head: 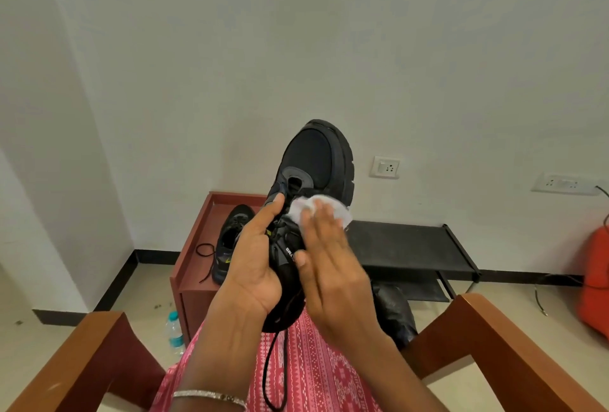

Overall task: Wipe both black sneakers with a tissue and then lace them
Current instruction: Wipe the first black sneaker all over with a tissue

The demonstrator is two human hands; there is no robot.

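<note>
- Above the lap, left hand [253, 261] grips raised black sneaker [316, 158].
- Flat-fingered right hand [329, 266] presses tissue [298, 209] against it.
- Behind, second sneaker [230, 247] rests on counter [194, 299].

Single head-worn wide-angle view here, looking forward and down over the lap [313, 365], close on the raised sneaker [316, 161], wall [230, 49] straight ahead.

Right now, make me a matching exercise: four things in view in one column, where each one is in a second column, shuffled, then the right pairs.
1 raised sneaker
2 second sneaker
3 tissue
4 water bottle

A on the floor beside the wooden stand
B pressed under the right hand
C on the wooden stand
D gripped by the left hand

Pairs: 1-D, 2-C, 3-B, 4-A.
</note>
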